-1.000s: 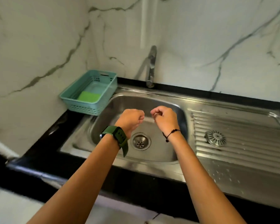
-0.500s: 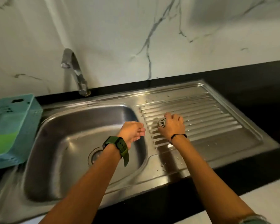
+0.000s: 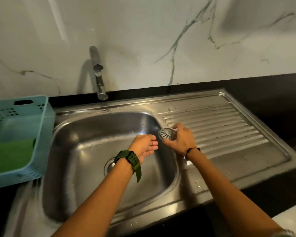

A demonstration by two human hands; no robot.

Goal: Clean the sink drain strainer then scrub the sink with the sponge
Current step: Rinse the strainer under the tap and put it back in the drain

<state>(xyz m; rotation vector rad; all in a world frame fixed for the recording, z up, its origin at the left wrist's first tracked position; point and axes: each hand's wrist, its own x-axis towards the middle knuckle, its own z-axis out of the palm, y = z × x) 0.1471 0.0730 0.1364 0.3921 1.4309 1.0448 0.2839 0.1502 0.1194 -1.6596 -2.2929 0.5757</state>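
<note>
My right hand [image 3: 181,140] grips the round metal drain strainer [image 3: 166,133] and holds it tilted over the right rim of the steel sink basin [image 3: 85,134]. Just left of it, over the basin, my left hand [image 3: 144,147] is loosely curled and holds nothing; a green watch sits on that wrist. The open drain hole [image 3: 109,165] shows at the basin's bottom, partly hidden by my left wrist. A green sponge [image 3: 10,154] lies in the blue plastic basket [image 3: 41,130] at the left.
The chrome tap [image 3: 98,74] rises behind the basin against the marble wall. A ribbed steel draining board [image 3: 220,134] with water drops extends right of the basin. Black countertop [image 3: 272,103] borders the sink at the back and right.
My right hand reached to the draining board, picked up the strainer and brought it left to the basin's edge. The view swung right, then back a little. My left hand loosened its fist.
</note>
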